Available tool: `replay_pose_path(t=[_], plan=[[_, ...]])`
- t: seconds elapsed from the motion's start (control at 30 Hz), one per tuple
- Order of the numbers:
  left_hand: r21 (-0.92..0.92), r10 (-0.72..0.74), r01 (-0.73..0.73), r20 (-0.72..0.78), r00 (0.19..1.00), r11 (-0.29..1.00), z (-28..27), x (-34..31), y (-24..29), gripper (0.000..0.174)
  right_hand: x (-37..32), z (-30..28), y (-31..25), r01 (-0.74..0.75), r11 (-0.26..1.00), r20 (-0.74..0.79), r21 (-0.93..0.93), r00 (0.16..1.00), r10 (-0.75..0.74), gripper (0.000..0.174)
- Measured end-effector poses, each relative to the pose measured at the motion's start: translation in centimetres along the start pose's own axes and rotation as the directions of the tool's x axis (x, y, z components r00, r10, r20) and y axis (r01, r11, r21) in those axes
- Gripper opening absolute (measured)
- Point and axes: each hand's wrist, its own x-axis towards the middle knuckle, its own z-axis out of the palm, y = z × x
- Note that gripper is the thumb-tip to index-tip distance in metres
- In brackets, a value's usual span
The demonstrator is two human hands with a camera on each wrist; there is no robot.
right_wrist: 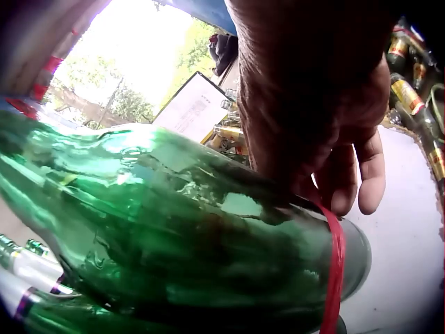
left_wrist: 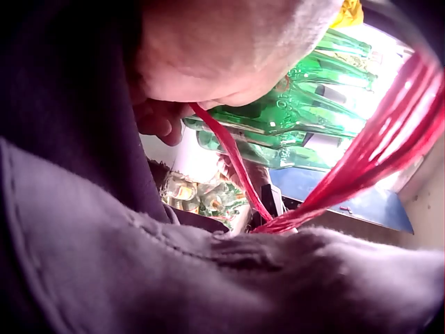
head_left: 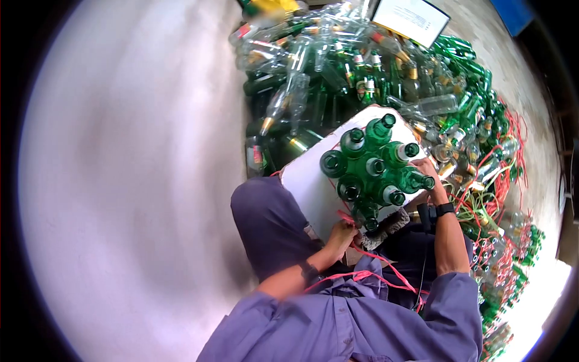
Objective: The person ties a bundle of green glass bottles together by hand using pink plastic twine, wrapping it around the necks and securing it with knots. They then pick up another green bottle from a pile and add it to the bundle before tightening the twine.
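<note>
Several green glass bottles stand upright in a tight cluster on a white board at the person's lap. My left hand pinches a red plastic string at the near side of the cluster; its loose length trails across the shirt. On the cluster's right side is my right hand, partly hidden by the bottles in the head view. In the right wrist view its fingers extend down beside the base of a green bottle. There a red string band runs round the bottles near their bases.
A large heap of clear and green bottles lies beyond the board and continues down the right side. Red and pale strings lie over the right part. A framed white sheet stands at the back. A pale wall fills the left.
</note>
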Motion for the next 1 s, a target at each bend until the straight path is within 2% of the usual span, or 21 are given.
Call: replay_pose_path(t=[0.07, 0.13, 0.17, 0.2, 0.23, 0.27, 0.3, 0.33, 0.37, 0.4, 0.43, 0.47, 0.53, 0.57, 0.6, 0.67, 0.7, 0.8, 0.87, 0.93, 1.0], plan=[[0.069, 0.012, -0.008, -0.058, 0.998, 0.998, 0.2, 0.0, 0.1, 0.008, -0.5, 0.0, -0.1, 0.048, 0.984, 0.014, 0.172, 0.999, -0.051, 0.033], [0.028, 0.093, -0.092, -0.065, 0.994, 0.995, -0.1, 0.1, -0.3, 0.007, -1.4, -0.5, -3.2, 0.071, 0.981, -0.002, 0.181, 0.997, -0.072, 0.033], [0.006, 0.169, -0.169, -0.058, 0.984, 0.986, -0.5, 0.3, -0.8, 0.007, -1.5, -1.0, -4.5, -0.048, 0.991, -0.006, 0.124, 0.999, 0.049, 0.032], [-0.008, 0.171, -0.172, -0.076, 0.982, 0.985, -1.2, 1.0, -1.9, 0.007, -1.1, -1.4, -4.2, -0.046, 0.988, 0.01, 0.149, 0.999, 0.045, 0.032], [0.308, 0.409, -0.383, -0.021, 0.912, 0.871, -2.1, 1.9, -3.1, 0.007, -0.9, -2.0, -4.0, -0.135, 0.964, 0.014, 0.227, 0.991, 0.136, 0.031], [0.574, 0.591, -0.533, 0.104, 0.8, 0.621, -2.5, 2.4, -3.8, 0.007, -0.6, -2.8, -4.4, -0.223, 0.928, 0.023, 0.299, 0.974, 0.226, 0.031], [0.571, 0.597, -0.529, 0.082, 0.798, 0.628, -2.2, 2.3, -3.1, 0.007, 0.9, -3.6, -3.6, -0.234, 0.923, 0.083, 0.307, 0.972, 0.218, 0.035], [0.528, 0.556, -0.456, -0.037, 0.83, 0.716, -1.9, 2.1, -2.4, 0.014, 1.3, -3.5, -2.5, -0.249, 0.849, -0.018, 0.466, 0.957, 0.29, 0.036], [0.469, 0.498, -0.382, -0.15, 0.854, 0.796, -1.5, 1.7, -1.5, 0.023, 1.0, -3.8, -3.9, -0.203, 0.836, 0.022, 0.51, 0.975, 0.223, 0.038], [0.462, 0.499, -0.382, -0.162, 0.851, 0.801, -1.3, 1.4, -0.9, 0.023, 1.1, -4.3, -5.7, -0.155, 0.817, 0.053, 0.555, 0.987, 0.151, 0.04], [0.494, 0.481, -0.338, -0.194, 0.855, 0.801, -1.0, 1.2, -0.2, 0.037, 1.1, -4.6, -7.8, -0.13, 0.789, 0.135, 0.6, 0.989, 0.06, 0.049], [0.525, 0.461, -0.293, -0.223, 0.859, 0.799, -0.7, 1.0, 0.5, 0.052, 0.9, -4.5, -10.1, -0.058, 0.861, 0.123, 0.505, 0.992, -0.005, 0.056], [0.539, 0.464, -0.297, -0.204, 0.862, 0.789, -0.6, 0.8, 1.6, 0.063, 1.2, -3.7, -13.0, 0.035, 0.958, 0.126, 0.286, 0.989, -0.074, 0.06], [0.561, 0.466, -0.299, -0.18, 0.866, 0.772, -0.7, 0.7, 2.1, 0.075, 1.7, -3.5, -13.7, 0.07, 0.969, 0.204, 0.238, 0.972, -0.121, 0.064], [0.555, 0.466, -0.299, -0.185, 0.865, 0.776, -0.7, 0.6, 2.6, 0.075, 1.9, -3.1, -14.6, 0.162, 0.964, 0.221, 0.212, 0.953, -0.209, 0.063], [0.702, 0.653, -0.408, -0.108, 0.75, 0.584, -0.7, 0.4, 3.5, 0.084, 3.4, -3.0, -12.8, 0.06, 0.959, 0.275, 0.276, 0.952, -0.139, 0.05], [0.7, 0.65, -0.405, -0.113, 0.751, 0.589, -0.7, 0.3, 4.0, 0.084, 4.0, -3.2, -12.2, 0.065, 0.985, 0.253, 0.158, 0.962, -0.104, 0.031], [0.664, 0.548, -0.345, -0.116, 0.829, 0.663, -0.8, 0.6, 5.0, 0.086, 4.7, -3.5, -10.4, -0.007, 0.985, 0.245, 0.17, 0.969, -0.036, 0.022], [0.636, 0.473, -0.303, -0.112, 0.874, 0.709, -1.1, 0.8, 5.5, 0.088, 6.2, -3.6, -9.6, 0.129, 0.98, 0.278, -0.151, 0.957, -0.083, 0.015], [0.614, 0.416, -0.263, -0.118, 0.902, 0.744, -1.3, 0.7, 6.0, 0.087, 6.0, -3.5, -8.6, 0.209, 0.968, 0.253, -0.138, 0.953, -0.169, 0.016], [0.59, 0.357, -0.223, -0.118, 0.927, 0.776, -1.2, 1.0, 6.3, 0.087, 5.5, -3.6, -11.0, 0.18, 0.962, 0.313, -0.208, 0.943, -0.109, 0.021]])
